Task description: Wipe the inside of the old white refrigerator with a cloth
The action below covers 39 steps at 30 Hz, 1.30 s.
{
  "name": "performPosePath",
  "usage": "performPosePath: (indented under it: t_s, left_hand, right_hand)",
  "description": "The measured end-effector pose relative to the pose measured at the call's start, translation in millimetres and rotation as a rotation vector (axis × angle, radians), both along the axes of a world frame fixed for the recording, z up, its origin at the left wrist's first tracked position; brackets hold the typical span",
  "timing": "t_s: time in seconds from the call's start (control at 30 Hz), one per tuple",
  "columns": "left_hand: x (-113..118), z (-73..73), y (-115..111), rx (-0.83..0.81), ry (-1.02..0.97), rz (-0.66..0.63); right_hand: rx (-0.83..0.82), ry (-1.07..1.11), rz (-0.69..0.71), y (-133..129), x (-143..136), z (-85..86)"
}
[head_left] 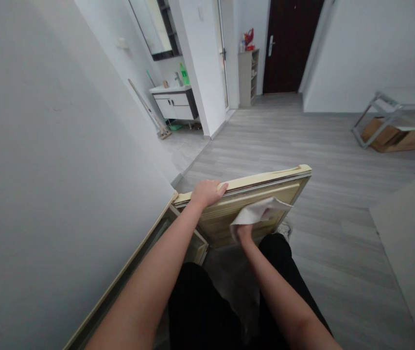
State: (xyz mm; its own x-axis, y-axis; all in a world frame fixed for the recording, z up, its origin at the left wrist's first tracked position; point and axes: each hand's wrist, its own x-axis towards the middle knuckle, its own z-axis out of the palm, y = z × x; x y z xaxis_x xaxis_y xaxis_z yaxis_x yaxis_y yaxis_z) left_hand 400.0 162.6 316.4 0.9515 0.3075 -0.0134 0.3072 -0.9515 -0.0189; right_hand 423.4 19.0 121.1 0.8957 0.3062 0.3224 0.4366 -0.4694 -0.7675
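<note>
A cream-coloured door [266, 181] stands swung out from a low cabinet [134, 272] along the left wall. My left hand [207, 193] is wrapped over the door's top edge near its hinge side, thumb toward the inner face. Against that inner panelled face, my right hand [244, 234] holds a whitish cloth [260, 212] with a reddish patch. The cloth hides most of its fingers.
Grey wall [65, 146] on the left; my legs [203, 311] below. Farther off are a washbasin cabinet [174, 104], a mop [149, 109], a narrow shelf [246, 80], a dark door [291, 48], and a metal-framed table [404, 99] over cardboard [411, 138].
</note>
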Motion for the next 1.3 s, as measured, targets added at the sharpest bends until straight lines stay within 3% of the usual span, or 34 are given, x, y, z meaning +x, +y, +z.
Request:
performPosePath:
  t_s: [0.07,0.1,0.2,0.27,0.33,0.47,0.67,0.73,0.8,0.97,1.07,1.13,1.3]
  left_hand:
    - [0.4,1.0,0.3,0.0,-0.003,-0.003]
    - [0.5,1.6,0.5,-0.001,-0.004,-0.004]
    - [0.2,3.0,0.7,-0.006,-0.012,-0.005]
    - [-0.8,3.3,0.5,-0.008,-0.02,-0.008]
    - [-2.3,3.2,0.4,-0.006,-0.026,-0.017]
    - [-6.3,2.8,0.1,0.0,-0.02,-0.045]
    - [-8.4,2.9,0.9,-0.008,-0.012,-0.074]
    - [-7.8,2.3,1.4,-0.004,-0.011,-0.077]
    - [-6.9,1.8,1.7,0.003,-0.007,-0.076]
    - [-4.4,3.7,1.7,-0.009,0.002,-0.063]
    - [-3.2,5.7,1.7,-0.019,-0.003,-0.038]
    - [-3.3,5.9,1.5,-0.018,-0.009,-0.021]
    - [-5.7,3.0,-0.4,-0.027,-0.027,0.024]
  right_hand:
    - [0.009,-0.033,-0.053,24.2,-30.4,-6.9]
    - [-0.015,-0.088,0.015,34.7,-43.4,-9.0]
    - [-0.171,-0.247,0.437,55.9,-67.3,-7.7]
    - [-0.275,-0.328,0.728,60.2,-68.7,-1.3]
    - [-0.353,-0.363,0.857,55.3,-59.9,6.3]
    - [-0.469,-0.296,0.696,12.9,-22.6,12.5]
    - [-0.393,-0.292,0.286,-103.5,59.8,14.3]
    - [-0.339,-0.311,0.219,-134.0,86.4,29.6]
    - [-0.334,-0.323,0.135,-151.1,108.7,55.3]
    - [-0.606,-0.293,0.0,-143.6,143.6,139.2]
    - [-0.788,-0.275,0.107,-124.5,158.1,179.2]
    - [-0.888,-0.225,0.244,-111.9,167.8,195.4]
    - [-1.008,-0.077,0.553,-92.1,187.5,206.7]
